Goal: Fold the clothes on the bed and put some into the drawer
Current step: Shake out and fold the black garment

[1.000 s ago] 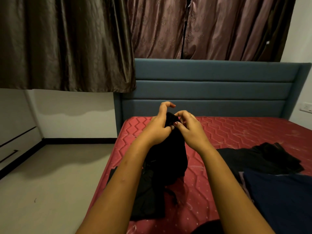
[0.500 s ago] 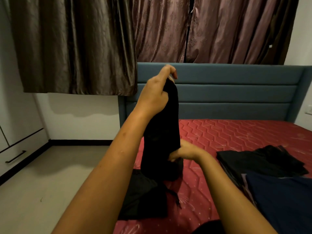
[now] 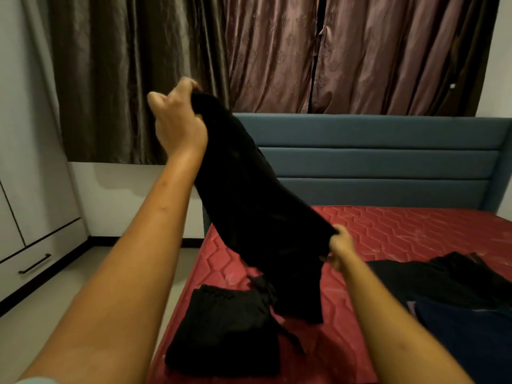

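Left grip (image 3: 177, 120): I see it raised high, fingers curled tight round the top end of the black garment (image 3: 257, 206).
Garment axis: slants down from upper left to lower right, hanging above the bed (image 3: 401, 231).
Right grip (image 3: 342, 252): low, pinching the garment's lower edge; I judge it nearer the bed.

Bed (image 3: 401, 231): red quilted mattress. Folded black garment (image 3: 227, 333) at near left edge; black pile (image 3: 443, 278) and navy cloth (image 3: 465, 336) at right.
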`<state>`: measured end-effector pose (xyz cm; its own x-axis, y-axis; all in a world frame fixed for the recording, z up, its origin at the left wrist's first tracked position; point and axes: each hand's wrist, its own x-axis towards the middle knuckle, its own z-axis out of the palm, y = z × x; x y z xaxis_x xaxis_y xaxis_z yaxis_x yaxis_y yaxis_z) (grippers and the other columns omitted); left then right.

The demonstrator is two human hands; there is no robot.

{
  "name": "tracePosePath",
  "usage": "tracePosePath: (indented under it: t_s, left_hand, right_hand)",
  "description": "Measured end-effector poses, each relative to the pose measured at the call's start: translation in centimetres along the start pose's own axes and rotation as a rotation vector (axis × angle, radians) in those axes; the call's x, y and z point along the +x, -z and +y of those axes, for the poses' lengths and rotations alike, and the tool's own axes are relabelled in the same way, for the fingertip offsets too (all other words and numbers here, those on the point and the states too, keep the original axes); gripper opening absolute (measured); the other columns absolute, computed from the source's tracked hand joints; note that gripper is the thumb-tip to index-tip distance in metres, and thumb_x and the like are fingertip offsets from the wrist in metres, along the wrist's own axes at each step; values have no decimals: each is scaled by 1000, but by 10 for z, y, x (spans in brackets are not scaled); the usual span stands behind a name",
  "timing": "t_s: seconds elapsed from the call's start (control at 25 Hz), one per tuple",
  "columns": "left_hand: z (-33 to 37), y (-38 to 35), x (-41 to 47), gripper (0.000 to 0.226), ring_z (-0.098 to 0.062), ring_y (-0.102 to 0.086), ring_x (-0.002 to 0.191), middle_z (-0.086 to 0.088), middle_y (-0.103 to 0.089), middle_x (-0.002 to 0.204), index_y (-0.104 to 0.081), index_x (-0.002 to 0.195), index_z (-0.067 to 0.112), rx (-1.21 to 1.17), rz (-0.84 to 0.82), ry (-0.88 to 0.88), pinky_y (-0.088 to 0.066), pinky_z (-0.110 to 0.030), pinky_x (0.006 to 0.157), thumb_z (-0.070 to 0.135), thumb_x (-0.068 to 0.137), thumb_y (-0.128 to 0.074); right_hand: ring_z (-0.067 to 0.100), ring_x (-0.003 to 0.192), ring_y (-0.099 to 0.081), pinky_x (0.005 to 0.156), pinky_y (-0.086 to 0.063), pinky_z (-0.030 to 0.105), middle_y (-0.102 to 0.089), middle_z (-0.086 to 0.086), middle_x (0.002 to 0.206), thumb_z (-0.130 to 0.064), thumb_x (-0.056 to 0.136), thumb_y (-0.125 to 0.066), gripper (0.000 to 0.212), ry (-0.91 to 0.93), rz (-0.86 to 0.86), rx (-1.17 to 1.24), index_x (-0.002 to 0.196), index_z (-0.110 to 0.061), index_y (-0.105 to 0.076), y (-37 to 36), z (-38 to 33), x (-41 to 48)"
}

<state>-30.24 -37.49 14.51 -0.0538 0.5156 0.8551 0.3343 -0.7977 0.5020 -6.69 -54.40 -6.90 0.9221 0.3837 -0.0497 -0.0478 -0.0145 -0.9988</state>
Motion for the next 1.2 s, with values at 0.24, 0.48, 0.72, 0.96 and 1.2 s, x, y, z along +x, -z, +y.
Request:
tracePosePath:
  t_s: [0.24, 0.48, 0.72, 0.96, 1.2]
  left_hand:
    - [-61, -38, 8, 33, -16, -56, 96, -3, -55, 121, -53, 115, 24, -582, 60, 642, -49, -21, 73, 4, 94, -37]
    - [-170, -48, -76, 25, -23, -60, 94, -4, -58, 105, -54, 115, 20, -827, 101, 1138, -55, -35, 77, 19, 98, -36]
    - [-332, 20, -271, 36, -35, -40, 134, -19, -40, 147, -47, 133, 0, -42, -519, 1543, -35, -44, 108, -1, 98, -39]
    - [-322, 2, -318, 31, -42, -60, 101, -25, -64, 113, -73, 102, 8, 443, -699, 1016, -47, -46, 96, -5, 77, -60]
    - [-180, -80, -370, 24, -23, -37, 131, 4, -44, 139, -66, 106, 28, 231, -1183, 170, -27, -50, 109, 19, 84, -64]
  right_hand:
    - [8, 88, -44, 80, -33, 11, -45, 8, 101, 11, 75, -33, 44, 952, 639, -38, 109, 1, -59, 41, -122, -17]
    - [27, 105, -62, 85, -45, 36, -63, 5, 118, -45, 82, -46, 49, 711, -126, -1201, 123, -22, -62, 46, 61, -21]
    - [18, 112, -63, 94, -49, 26, -65, 0, 124, -12, 84, -62, 39, -105, -821, -1444, 118, -28, -67, 37, 200, -44]
    - [28, 120, -55, 99, -45, 36, -55, 5, 134, -37, 93, -45, 34, -154, -448, -1310, 126, -39, -53, 29, 201, -34]
    - [34, 121, -53, 96, -43, 39, -52, 15, 134, -49, 94, -46, 46, -364, -78, -1149, 130, -20, -47, 48, 208, -12]
